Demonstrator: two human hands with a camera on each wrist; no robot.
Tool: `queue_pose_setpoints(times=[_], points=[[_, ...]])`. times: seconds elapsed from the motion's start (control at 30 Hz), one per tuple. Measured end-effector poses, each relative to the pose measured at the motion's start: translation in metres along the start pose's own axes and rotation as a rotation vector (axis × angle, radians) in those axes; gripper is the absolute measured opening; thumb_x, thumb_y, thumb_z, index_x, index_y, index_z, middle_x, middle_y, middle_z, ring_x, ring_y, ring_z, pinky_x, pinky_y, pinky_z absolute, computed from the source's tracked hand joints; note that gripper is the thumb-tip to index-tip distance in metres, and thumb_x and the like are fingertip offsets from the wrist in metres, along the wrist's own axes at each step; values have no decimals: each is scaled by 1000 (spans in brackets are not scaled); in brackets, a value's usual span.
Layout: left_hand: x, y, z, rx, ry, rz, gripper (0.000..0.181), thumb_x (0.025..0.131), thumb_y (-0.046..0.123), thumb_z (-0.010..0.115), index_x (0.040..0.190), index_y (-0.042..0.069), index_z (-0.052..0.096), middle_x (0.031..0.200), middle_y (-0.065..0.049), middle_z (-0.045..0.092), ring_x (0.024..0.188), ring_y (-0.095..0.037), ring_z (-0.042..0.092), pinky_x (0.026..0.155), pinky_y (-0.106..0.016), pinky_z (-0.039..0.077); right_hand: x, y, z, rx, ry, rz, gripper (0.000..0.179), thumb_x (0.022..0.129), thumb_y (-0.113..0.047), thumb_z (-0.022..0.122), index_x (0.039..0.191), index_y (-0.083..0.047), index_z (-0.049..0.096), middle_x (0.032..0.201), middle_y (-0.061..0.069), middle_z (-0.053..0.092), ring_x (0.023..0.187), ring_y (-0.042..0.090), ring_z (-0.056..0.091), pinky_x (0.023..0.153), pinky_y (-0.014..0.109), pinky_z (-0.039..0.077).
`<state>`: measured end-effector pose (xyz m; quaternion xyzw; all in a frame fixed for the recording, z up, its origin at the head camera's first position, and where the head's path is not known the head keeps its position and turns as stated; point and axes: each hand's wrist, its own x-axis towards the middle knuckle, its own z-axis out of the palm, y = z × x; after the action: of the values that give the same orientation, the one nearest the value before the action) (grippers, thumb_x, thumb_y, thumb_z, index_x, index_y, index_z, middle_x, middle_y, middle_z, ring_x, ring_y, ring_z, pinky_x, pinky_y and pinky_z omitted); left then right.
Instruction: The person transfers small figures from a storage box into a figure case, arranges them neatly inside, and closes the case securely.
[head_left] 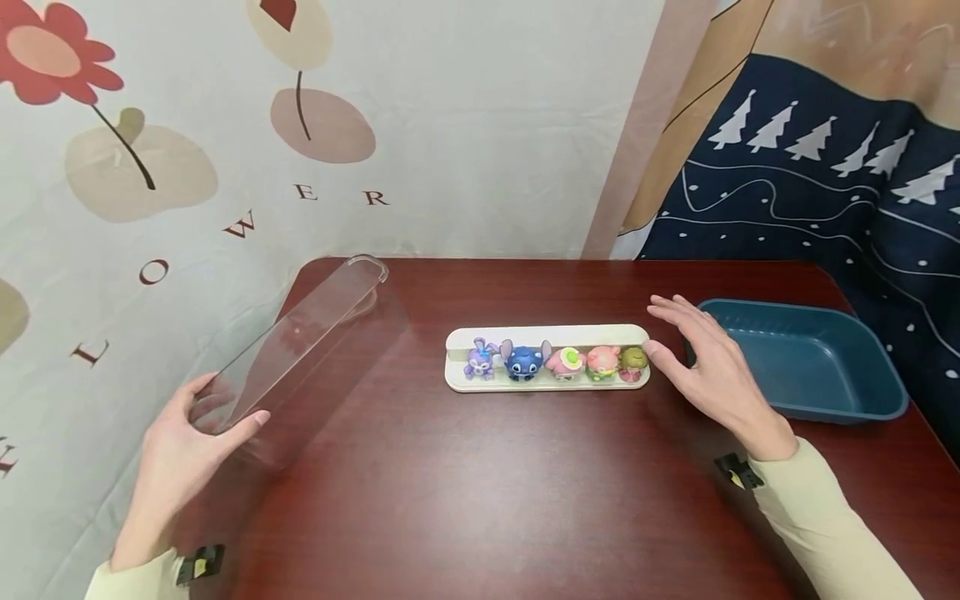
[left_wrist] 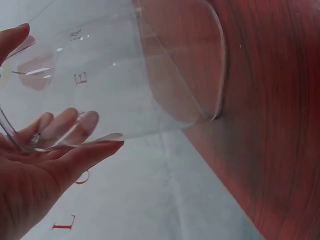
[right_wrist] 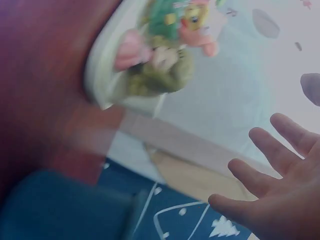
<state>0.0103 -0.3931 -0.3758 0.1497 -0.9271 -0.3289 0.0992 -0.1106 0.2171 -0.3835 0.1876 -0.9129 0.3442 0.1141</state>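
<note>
My left hand (head_left: 183, 442) grips one end of a long clear plastic cover (head_left: 307, 333), thumb on one side and fingers on the other. The cover slants up and away at the table's left, and in the left wrist view the fingers show through it. Mid-table lies a white display base (head_left: 540, 334) with several small figurines in a row: a purple one (head_left: 480, 360) at its left, a big-eared blue one (head_left: 522, 361), pink ones, and an olive-green one (head_left: 633, 360) at its right end. Beside that end my right hand (head_left: 712, 375) hovers, fingers spread and holding nothing.
A blue-green plastic tray (head_left: 892, 392) stands on the right of the dark red wooden table (head_left: 480, 500), partly behind my right hand. A pale flower-print cloth (head_left: 480, 125) hangs behind and left of it. Navy tree-print fabric (head_left: 810, 192) hangs at the right.
</note>
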Motion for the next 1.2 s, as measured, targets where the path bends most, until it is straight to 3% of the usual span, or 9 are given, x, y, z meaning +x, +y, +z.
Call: queue_pose_setpoints(times=[0.17,0.33,0.53,0.83,1.1,1.2], points=[[1,0,-3,-38,29,-26,89,86,38,87,160,21,41,126,17,62,90,18,52,71,-3,44,11,-19,1,73,-8,-9,55,98,-30,72,149,-18,57,157,5,49,152,27,34,114,69,31],[5,12,-5,-158,31,-10,85,88,28,86,159,26,40,129,16,61,97,12,59,75,-5,48,19,-38,1,168,-15,1,55,98,-31,72,150,-21,56,158,1,48,151,23,35,114,69,31],[18,31,-6,-254,58,97,81,86,11,86,155,23,46,128,14,64,100,11,64,78,-6,51,35,-52,1,235,5,-30,54,99,-29,71,150,-22,56,155,-1,53,145,24,43,114,66,33],[39,63,-4,-424,-35,196,79,85,-4,82,154,17,49,130,7,66,107,2,68,83,-11,53,69,-73,6,290,-50,-41,53,101,-37,67,151,-22,55,151,1,55,141,23,46,114,63,36],[60,89,-2,-381,-165,246,80,86,2,83,155,23,49,129,11,67,109,3,68,88,-11,52,89,-84,14,293,-116,-13,61,99,-45,68,153,-23,52,154,0,52,142,25,46,115,56,39],[67,98,2,-342,-186,269,79,86,6,85,154,26,49,130,10,67,114,2,65,89,-11,51,94,-88,17,300,-123,-26,65,97,-47,70,154,-23,50,156,-1,50,144,24,45,116,53,39]])
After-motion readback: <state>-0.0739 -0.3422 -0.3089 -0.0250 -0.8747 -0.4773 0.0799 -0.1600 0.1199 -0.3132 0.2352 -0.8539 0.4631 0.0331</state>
